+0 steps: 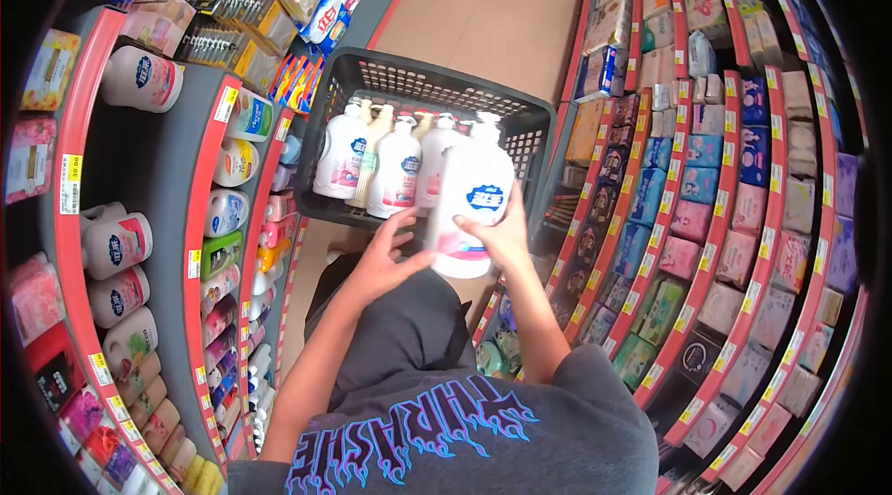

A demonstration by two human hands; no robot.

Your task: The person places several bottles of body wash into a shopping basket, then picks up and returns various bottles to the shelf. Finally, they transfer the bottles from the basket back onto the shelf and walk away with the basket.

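Note:
A white pump bottle with a blue label patch and pink lower print (485, 198) is held upright at the near rim of a black plastic basket (446, 74). My right hand (506, 237) is closed around its right side, thumb across the front. My left hand (383, 263) has its fingers apart, its thumb tip close to the bottle's lower left edge. Inside the basket stand several more pump bottles, among them a white and pink one (342, 156) at the left and another (397, 172) in the middle. The held bottle partly hides those behind it.
On the left, a shelf with red price rails (212, 137) carries similar white bottles (116, 244) and other toiletries. Shelves on the right hold tissue packs (701, 181). Beyond the basket runs a tan aisle floor (492, 3).

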